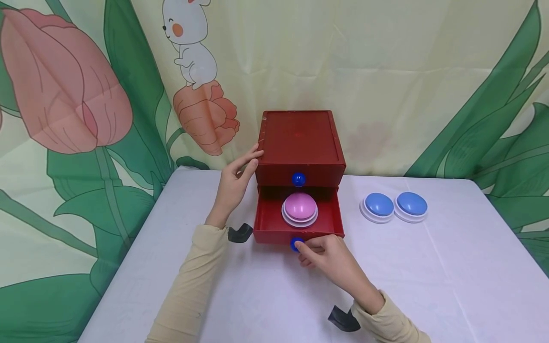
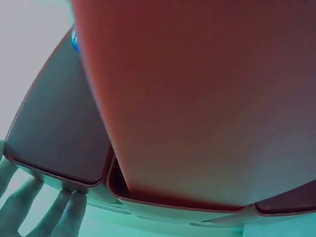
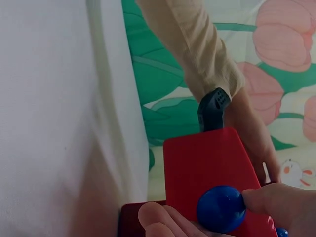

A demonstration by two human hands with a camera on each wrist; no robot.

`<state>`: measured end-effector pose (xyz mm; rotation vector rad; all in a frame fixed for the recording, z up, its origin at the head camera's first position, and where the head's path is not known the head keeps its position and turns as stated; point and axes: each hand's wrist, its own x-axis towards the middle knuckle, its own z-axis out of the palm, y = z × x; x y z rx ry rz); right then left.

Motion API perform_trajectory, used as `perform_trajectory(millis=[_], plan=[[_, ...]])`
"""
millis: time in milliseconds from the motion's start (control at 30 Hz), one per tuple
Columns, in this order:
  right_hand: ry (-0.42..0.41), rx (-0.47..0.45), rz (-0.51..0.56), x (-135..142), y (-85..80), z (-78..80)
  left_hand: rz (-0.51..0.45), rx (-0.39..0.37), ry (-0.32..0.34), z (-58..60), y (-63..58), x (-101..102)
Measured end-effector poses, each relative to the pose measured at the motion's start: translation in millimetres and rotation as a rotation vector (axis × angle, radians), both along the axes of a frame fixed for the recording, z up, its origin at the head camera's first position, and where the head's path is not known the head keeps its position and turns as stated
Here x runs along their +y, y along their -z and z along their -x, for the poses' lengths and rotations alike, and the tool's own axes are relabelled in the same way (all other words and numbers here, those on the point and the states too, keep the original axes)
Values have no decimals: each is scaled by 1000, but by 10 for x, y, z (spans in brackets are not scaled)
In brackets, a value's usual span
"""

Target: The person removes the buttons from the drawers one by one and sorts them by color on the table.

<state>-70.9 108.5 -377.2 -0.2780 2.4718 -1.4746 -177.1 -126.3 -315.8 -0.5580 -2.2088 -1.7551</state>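
A dark red two-drawer cabinet (image 1: 297, 138) stands at the back of the table with its lower drawer (image 1: 274, 237) pulled out. Inside that drawer sits a pink dome push button (image 1: 300, 206) on a white base. My right hand (image 1: 332, 261) pinches the lower drawer's blue knob (image 3: 220, 209) between thumb and fingers. Against the cabinet's left side rests my left hand (image 1: 231, 186), its fingers extended along the upper part. In the left wrist view its fingers (image 2: 22, 205) lie at the cabinet edge, while the drawer's side (image 2: 197, 98) fills most of the picture.
Two blue dome push buttons on white bases, a left one (image 1: 379, 205) and a right one (image 1: 411, 204), stand side by side right of the cabinet. The upper drawer, with its blue knob (image 1: 298, 179), is closed. A printed curtain (image 1: 369, 85) hangs behind the white table (image 1: 463, 267).
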Motion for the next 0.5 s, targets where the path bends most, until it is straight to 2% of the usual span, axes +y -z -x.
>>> perform_trajectory(millis=[333,500], plan=[[1,5,-20,21,-1,-24,0,3,2,10,2,1],[29,-6,-17,-1,26,-31,-7,1,4,15,11,-2]])
